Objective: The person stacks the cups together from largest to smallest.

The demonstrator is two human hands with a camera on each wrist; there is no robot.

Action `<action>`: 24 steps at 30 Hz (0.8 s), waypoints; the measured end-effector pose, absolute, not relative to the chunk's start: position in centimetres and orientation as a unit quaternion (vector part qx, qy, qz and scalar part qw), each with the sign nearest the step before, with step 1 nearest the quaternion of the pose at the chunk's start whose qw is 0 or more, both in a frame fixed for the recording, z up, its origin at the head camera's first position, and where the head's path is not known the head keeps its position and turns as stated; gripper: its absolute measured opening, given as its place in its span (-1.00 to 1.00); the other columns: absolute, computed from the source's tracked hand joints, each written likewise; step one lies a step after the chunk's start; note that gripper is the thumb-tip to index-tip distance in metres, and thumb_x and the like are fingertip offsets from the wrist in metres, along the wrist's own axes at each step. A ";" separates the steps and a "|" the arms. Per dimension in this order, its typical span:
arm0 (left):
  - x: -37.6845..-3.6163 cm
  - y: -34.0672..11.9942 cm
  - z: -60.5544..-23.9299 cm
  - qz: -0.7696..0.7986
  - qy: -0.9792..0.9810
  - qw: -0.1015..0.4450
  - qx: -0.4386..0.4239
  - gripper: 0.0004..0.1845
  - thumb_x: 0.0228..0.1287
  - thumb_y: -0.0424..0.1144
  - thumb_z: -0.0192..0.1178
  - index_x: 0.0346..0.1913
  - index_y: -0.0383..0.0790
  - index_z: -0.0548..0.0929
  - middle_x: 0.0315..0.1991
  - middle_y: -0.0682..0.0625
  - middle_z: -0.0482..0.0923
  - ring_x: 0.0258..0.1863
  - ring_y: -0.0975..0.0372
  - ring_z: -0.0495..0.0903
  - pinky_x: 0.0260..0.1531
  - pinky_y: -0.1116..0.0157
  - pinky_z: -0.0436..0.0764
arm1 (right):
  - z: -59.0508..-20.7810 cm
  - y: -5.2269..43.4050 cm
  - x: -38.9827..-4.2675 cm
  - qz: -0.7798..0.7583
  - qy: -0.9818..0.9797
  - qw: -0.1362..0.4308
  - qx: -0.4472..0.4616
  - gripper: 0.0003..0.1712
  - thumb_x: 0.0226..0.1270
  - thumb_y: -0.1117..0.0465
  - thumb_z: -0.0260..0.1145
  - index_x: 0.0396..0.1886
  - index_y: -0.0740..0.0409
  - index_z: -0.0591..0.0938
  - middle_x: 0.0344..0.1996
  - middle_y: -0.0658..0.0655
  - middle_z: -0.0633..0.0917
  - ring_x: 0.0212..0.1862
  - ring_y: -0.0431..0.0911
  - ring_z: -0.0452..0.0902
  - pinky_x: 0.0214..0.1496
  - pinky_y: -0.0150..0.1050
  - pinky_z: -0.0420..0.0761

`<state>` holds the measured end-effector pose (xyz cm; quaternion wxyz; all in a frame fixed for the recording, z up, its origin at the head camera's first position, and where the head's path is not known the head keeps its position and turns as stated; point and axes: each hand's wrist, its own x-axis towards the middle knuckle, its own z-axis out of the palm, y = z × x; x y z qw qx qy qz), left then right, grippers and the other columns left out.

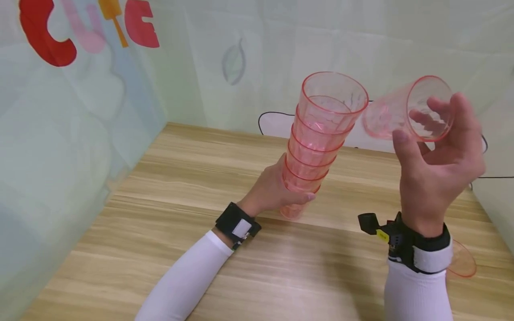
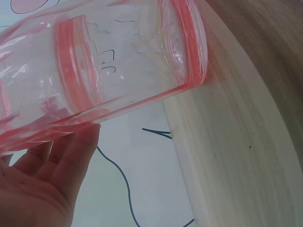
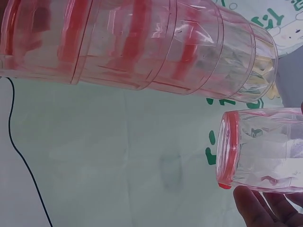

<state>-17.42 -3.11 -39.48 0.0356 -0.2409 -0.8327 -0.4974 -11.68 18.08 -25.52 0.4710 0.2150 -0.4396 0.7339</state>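
My left hand [image 1: 273,189] grips a tall stack of nested clear pink plastic cups [image 1: 317,147] near its lower end. The stack leans to the right, its open mouth up. In the left wrist view, fingers [image 2: 78,161] lie against the cup wall [image 2: 128,56]. To the right, my right hand [image 1: 439,178] holds a single matching cup [image 1: 387,113] between thumb and fingers. That cup is tipped on its side, mouth toward the hand, base near the stack's top rim. The right wrist view shows the single cup [image 3: 265,149] apart from the stack [image 3: 128,47].
A wood-grain table [image 1: 160,187] lies below both hands. A round pink transparent piece [image 1: 463,258] rests on it, partly hidden behind the right wrist. Pale printed sheeting [image 1: 249,44] hangs behind, with coloured letters [image 1: 140,24] at the left.
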 end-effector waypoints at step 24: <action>-17.6 -3.0 -39.8 -0.483 -0.833 0.054 -0.264 -0.15 -0.11 0.17 0.55 0.18 -0.05 0.33 -0.13 0.15 0.60 -0.16 0.31 0.63 -0.07 0.22 0.62 | -22.8 18.1 -12.2 0.739 -0.416 0.488 0.208 -0.18 -0.43 0.57 0.57 0.07 0.43 0.60 -0.04 0.43 0.60 -0.12 0.26 0.55 -0.28 -0.19 0.70</action>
